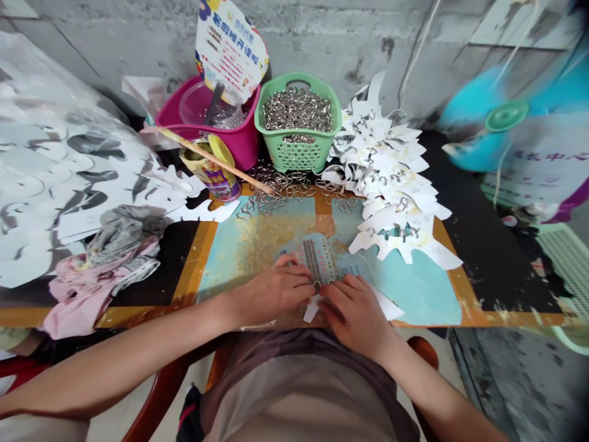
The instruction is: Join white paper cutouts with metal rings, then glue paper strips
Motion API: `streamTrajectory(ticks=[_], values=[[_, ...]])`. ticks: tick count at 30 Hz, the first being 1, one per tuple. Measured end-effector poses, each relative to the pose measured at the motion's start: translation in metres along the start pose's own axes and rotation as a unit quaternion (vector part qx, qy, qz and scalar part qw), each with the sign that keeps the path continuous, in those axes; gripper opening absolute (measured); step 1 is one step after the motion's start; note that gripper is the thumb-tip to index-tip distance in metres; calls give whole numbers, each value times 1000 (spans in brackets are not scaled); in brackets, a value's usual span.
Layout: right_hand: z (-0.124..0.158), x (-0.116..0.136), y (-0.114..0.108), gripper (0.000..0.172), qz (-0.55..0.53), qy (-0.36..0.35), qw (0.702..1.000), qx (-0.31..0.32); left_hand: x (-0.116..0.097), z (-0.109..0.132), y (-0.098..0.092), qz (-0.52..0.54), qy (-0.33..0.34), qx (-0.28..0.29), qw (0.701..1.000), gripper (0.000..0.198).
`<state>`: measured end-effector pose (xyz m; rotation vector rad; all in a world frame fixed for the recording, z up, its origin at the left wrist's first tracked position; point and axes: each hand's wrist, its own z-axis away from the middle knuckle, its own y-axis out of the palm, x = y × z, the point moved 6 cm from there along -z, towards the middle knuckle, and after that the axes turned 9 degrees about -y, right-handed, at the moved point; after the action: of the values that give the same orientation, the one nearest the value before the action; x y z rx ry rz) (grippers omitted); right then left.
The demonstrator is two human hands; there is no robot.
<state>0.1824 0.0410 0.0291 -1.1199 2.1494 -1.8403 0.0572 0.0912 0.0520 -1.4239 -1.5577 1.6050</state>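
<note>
My left hand [271, 291] and my right hand [354, 313] meet at the near edge of the table, fingers bent and pressed together over a white paper cutout [317, 304]. A small metal ring [316, 283] sits between the fingertips. Just beyond lies a card with printed rows [317, 258] on the blue mat [257, 245]. Loose metal rings [285, 190] are scattered further back.
A green basket [298, 156] full of metal rings stands at the back, beside a pink tub [239, 138]. White cutouts are stacked at right [391, 178] and piled under plastic at left [55, 172]. Crumpled cloth [105, 264], a can [211, 172], a blue fan [497, 116].
</note>
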Motion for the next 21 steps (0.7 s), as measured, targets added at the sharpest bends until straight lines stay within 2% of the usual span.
streamTrajectory(ticks=[4, 10, 18, 21], values=[[0, -2, 2, 10, 15, -11, 1000, 3, 4, -1, 5, -23, 6, 19, 1000, 21], [-2, 0, 3, 11, 52, -39, 998, 10, 8, -2, 10, -13, -33, -20, 999, 22], [-5, 3, 6, 13, 97, -35, 994, 23, 3, 2, 4, 20, -33, -1, 999, 11], [-4, 2, 6, 12, 111, -39, 993, 22, 2, 1, 6, -12, -33, -15, 999, 19]])
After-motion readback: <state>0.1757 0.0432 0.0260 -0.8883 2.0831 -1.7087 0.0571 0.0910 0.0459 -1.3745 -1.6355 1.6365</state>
